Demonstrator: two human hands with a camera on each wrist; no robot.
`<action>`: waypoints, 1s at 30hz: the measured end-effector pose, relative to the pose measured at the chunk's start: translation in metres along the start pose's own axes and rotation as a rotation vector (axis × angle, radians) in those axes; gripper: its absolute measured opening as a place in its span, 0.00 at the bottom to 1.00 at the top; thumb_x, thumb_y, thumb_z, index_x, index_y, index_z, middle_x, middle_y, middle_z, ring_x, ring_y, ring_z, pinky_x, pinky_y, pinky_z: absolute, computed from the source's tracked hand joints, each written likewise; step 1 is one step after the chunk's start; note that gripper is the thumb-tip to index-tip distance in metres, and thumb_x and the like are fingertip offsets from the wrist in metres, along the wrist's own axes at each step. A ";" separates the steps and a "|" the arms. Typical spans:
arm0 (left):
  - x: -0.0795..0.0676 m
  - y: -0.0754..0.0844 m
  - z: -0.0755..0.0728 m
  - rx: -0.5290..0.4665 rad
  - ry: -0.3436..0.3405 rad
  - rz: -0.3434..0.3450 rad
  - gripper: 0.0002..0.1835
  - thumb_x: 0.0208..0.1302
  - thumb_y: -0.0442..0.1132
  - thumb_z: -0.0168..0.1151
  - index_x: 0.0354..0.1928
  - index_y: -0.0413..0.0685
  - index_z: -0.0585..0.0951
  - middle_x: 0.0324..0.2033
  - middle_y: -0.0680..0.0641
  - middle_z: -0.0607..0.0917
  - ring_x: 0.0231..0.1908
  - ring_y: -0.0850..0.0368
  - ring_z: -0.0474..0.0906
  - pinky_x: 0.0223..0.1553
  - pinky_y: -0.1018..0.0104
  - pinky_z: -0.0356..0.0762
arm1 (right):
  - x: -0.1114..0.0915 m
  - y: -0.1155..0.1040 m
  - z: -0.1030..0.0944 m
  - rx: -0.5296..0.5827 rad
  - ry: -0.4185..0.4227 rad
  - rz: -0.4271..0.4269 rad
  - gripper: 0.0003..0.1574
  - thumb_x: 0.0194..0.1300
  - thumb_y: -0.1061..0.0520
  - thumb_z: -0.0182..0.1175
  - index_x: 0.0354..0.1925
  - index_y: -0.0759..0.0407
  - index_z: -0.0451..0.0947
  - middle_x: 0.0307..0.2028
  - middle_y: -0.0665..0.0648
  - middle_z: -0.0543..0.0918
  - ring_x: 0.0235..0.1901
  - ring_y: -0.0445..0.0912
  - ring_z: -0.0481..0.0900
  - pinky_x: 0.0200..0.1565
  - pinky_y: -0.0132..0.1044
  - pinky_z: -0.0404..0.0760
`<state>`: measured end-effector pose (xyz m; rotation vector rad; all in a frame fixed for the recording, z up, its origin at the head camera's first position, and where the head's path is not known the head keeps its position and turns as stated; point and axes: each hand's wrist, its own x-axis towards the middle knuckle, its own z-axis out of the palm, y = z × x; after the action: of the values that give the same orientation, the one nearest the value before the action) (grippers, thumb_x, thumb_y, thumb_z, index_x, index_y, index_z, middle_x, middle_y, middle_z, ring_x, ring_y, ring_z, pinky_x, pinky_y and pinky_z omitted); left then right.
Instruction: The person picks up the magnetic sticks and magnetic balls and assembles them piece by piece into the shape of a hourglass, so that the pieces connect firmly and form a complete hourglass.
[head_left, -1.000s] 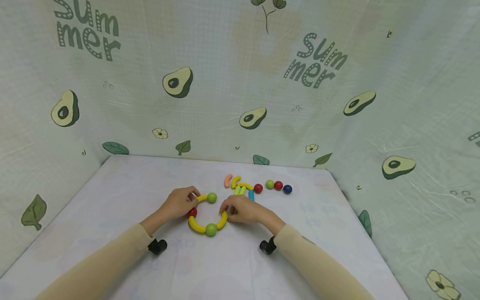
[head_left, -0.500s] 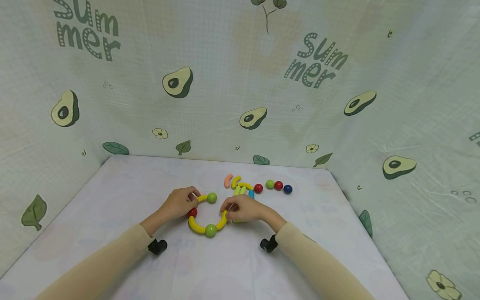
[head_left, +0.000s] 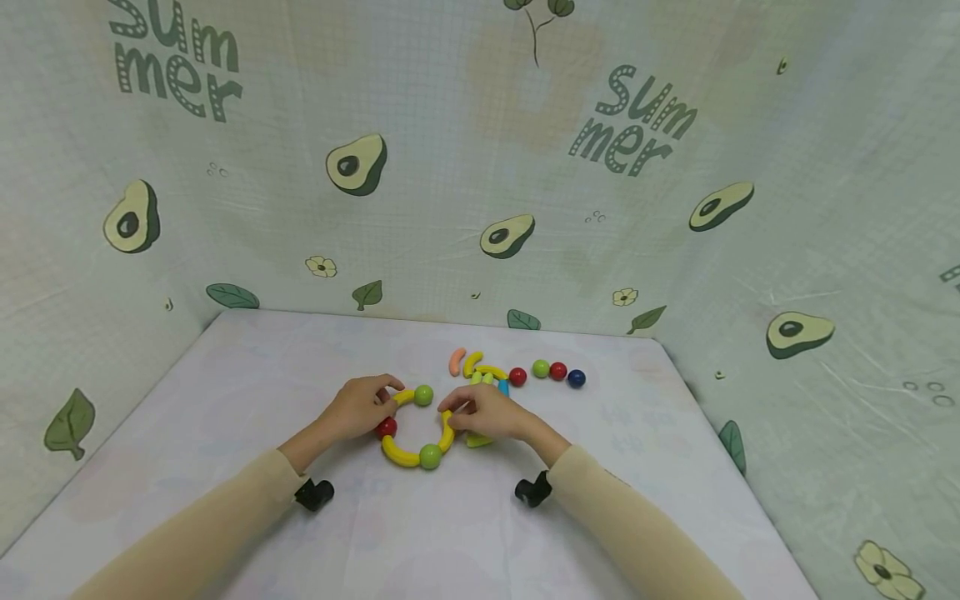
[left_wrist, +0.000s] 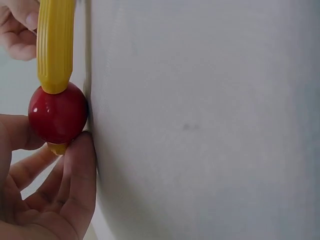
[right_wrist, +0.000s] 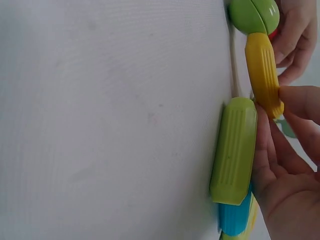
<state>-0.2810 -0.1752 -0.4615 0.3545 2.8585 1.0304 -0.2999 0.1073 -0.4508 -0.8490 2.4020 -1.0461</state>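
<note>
A curved chain of toy rods and balls lies between the hands on the table. My left hand (head_left: 358, 408) pinches the upper-left yellow curved rod (head_left: 404, 397), which has a green ball (head_left: 423, 395) at its far end. Beside that hand, a red ball (left_wrist: 58, 112) joins this rod to a lower yellow curved rod (left_wrist: 55, 47). A second green ball (head_left: 431, 457) sits at the bottom of the chain. From it rises the right yellow curved rod (right_wrist: 263, 75), its upper end pinched by my right hand (head_left: 487, 412). The chain has a gap at upper right.
Beside the right hand lie a light green rod (right_wrist: 234, 150) and a blue rod (right_wrist: 235, 217). Farther back are an orange curved rod (head_left: 457, 362), loose yellow rods (head_left: 472, 364), a red ball (head_left: 517, 377) and a dark blue ball (head_left: 576, 378). A patterned cloth wall (head_left: 420, 275) stands behind.
The lower part of the chain has shifted slightly right, and the right yellow rod now stands more upright with its end farther back. The left hand has barely moved.
</note>
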 end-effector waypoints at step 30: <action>-0.004 0.011 0.004 -0.002 -0.049 -0.046 0.21 0.71 0.39 0.65 0.65 0.51 0.83 0.46 0.44 0.86 0.39 0.53 0.79 0.38 0.64 0.82 | 0.004 -0.009 0.000 0.113 0.109 0.146 0.16 0.75 0.56 0.67 0.58 0.55 0.86 0.43 0.50 0.88 0.37 0.44 0.86 0.42 0.35 0.88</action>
<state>-0.2739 -0.1653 -0.4573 0.3076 2.8086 1.0016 -0.2995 0.0998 -0.4438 -0.5823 2.4249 -1.1851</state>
